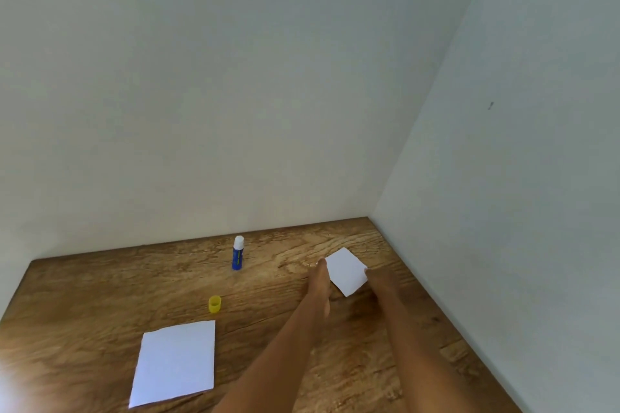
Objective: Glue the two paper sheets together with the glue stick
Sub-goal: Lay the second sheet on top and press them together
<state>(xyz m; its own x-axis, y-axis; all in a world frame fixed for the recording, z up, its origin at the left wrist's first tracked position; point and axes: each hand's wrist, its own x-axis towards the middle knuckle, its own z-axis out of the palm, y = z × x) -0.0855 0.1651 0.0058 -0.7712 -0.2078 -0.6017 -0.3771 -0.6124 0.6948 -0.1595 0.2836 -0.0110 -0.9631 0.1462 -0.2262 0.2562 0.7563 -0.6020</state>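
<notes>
A small white paper sheet is at the far right of the wooden table, turned cornerwise. My left hand is at its left edge and my right hand at its right edge, so both hold it between them. The fingers are small and blurred. A larger white paper sheet lies flat near the front left. The blue glue stick stands upright near the back wall with its white tip bare. Its yellow cap stands apart, between the stick and the larger sheet.
Plain pale walls close the table at the back and on the right, meeting in a corner just behind the small sheet. Bright glare washes out the table's front left corner.
</notes>
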